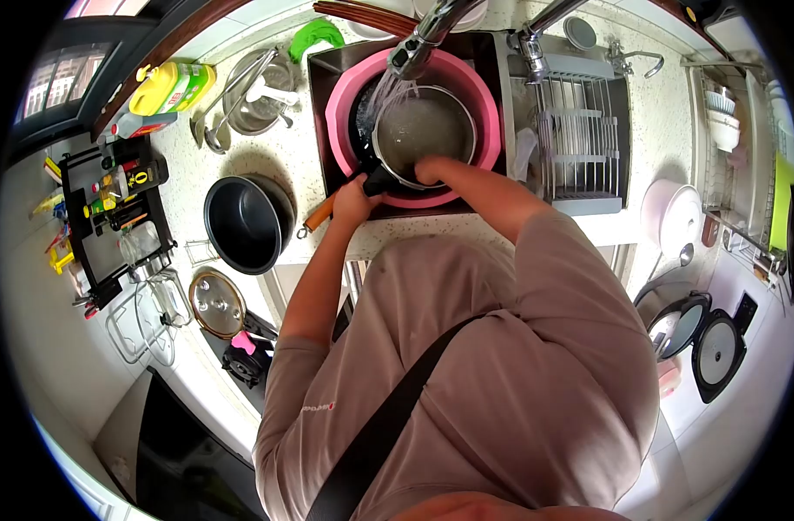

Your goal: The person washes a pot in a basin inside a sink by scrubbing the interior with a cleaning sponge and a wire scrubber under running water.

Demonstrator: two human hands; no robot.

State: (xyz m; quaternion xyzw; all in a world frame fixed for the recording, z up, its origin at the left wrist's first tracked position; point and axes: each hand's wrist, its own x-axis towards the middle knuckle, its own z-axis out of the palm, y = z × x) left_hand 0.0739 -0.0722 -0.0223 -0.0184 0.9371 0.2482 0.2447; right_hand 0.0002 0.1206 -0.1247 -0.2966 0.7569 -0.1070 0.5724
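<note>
A saucepan [425, 132] with cloudy water in it sits inside a pink basin [486, 113] in the sink. Its black and wooden handle [319, 214] points down to the left, and my left hand [353, 200] is closed around it near the pan. My right hand [430, 171] reaches over the near rim into the saucepan; its fingers are hidden in the water, so whether they hold anything does not show. From the faucet [411, 57], water sprays down at the left side of the saucepan.
Left of the sink stand a black inner pot [247, 224], a metal bowl with ladles [262, 95] and a yellow detergent bottle [173, 87]. A green cloth [316, 37] lies behind. To the right is a metal dish rack [579, 130]; a pink-white lidded container [672, 217] stands farther right.
</note>
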